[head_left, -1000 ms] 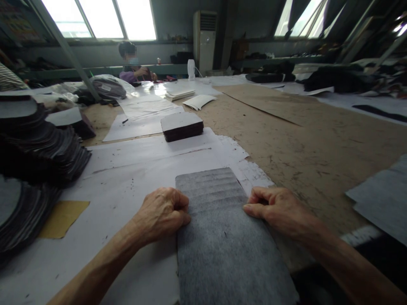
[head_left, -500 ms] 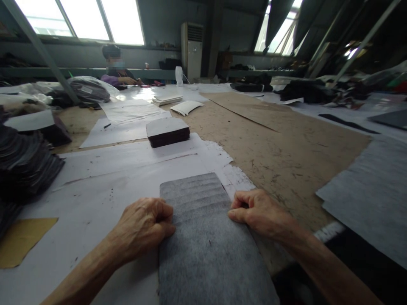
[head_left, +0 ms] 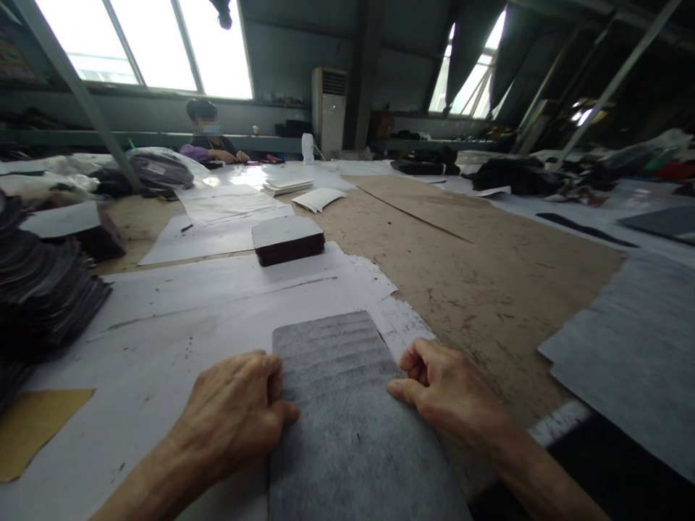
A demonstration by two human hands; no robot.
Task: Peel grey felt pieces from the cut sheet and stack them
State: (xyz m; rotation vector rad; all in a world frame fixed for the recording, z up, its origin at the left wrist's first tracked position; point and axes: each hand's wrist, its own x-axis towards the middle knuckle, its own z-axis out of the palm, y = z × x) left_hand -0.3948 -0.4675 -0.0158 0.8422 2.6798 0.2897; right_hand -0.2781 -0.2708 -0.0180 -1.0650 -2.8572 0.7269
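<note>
A stack of grey felt pieces (head_left: 342, 405) lies on white paper straight in front of me, its far end stepped like fanned edges. My left hand (head_left: 233, 412) is curled against the stack's left edge, thumb resting on the top piece. My right hand (head_left: 439, 394) is curled against the right edge, thumb pressed to the felt. Both hands pinch the stack's sides between them.
A small dark stack with a white top (head_left: 287, 240) sits further up the table. Piles of dark cut pieces (head_left: 38, 289) rise at the left. A large grey felt sheet (head_left: 635, 347) lies at the right. A person (head_left: 203, 137) sits at the far end of the brown table (head_left: 489, 275).
The view has tilted up and swung right, so the stack and both hands sit lower in the picture. My hands keep their grip on the felt's sides.
</note>
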